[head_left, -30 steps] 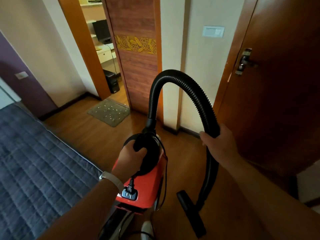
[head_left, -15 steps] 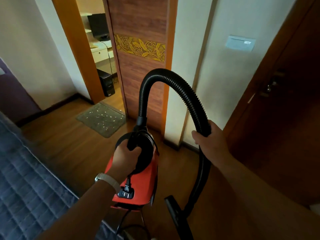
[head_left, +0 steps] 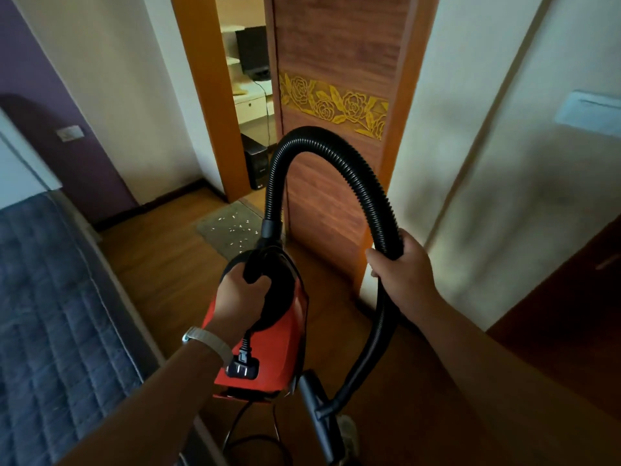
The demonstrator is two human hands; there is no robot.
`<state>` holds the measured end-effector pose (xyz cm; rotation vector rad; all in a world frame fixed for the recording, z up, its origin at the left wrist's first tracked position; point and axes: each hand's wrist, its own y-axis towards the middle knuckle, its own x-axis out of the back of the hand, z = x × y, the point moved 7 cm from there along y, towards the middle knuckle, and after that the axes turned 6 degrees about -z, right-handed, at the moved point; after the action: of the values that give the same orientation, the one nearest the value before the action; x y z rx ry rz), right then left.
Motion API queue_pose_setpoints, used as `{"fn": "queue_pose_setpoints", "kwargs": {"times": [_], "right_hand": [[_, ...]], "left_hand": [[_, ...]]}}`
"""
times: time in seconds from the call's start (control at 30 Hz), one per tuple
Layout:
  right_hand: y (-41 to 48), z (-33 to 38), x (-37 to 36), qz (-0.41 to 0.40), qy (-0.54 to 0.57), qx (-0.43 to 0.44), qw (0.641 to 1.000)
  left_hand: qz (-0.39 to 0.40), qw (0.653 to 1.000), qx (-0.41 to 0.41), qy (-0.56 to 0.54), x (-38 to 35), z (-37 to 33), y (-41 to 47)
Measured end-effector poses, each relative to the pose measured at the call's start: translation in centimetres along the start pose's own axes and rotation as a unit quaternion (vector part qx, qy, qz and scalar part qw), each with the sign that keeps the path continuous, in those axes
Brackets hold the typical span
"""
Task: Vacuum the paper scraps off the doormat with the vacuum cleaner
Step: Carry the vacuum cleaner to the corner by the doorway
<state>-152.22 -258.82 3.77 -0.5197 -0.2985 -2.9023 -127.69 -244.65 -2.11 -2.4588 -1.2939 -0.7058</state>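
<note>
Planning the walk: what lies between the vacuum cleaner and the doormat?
Head view: only bare wooden floor between the red vacuum cleaner and the scrap-strewn doormat.

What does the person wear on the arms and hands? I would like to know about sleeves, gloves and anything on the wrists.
Both forearms are bare, with no sleeves in view, and both hands are without gloves. The left hand has a wristband around its wrist: a pale, silvery band, probably a watch strap or a bracelet; no dial shows. The right hand and its wrist carry nothing. No rings can be seen.

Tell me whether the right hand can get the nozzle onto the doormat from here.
Probably not yet: the right hand grips the hose, the nozzle hangs near the feet, and the doormat lies across open floor ahead.
</note>
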Motion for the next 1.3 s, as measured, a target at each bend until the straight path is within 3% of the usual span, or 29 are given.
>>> {"fn": "queue_pose_setpoints", "kwargs": {"times": [0.33,0.57,0.73,1.3], "right_hand": [[15.5,0.3,-9.1,0.139,0.046,0.029,0.989],[21.5,2.7,-16.8,0.201,0.052,0.068,0.976],[25.6,4.2,-24.1,0.23,0.042,0.111,0.966],[37.4,11.9,-51.9,0.255,0.058,0.085,0.961]], "left_hand": [[-0.1,0.993,0.062,-0.004,-1.0,-2.6,10.1],[-0.167,0.979,0.115,-0.02,1.6,-1.6,15.6],[-0.193,0.971,0.136,-0.021,3.2,0.9,20.5],[-0.194,0.969,0.145,-0.046,11.6,8.2,48.3]]}}
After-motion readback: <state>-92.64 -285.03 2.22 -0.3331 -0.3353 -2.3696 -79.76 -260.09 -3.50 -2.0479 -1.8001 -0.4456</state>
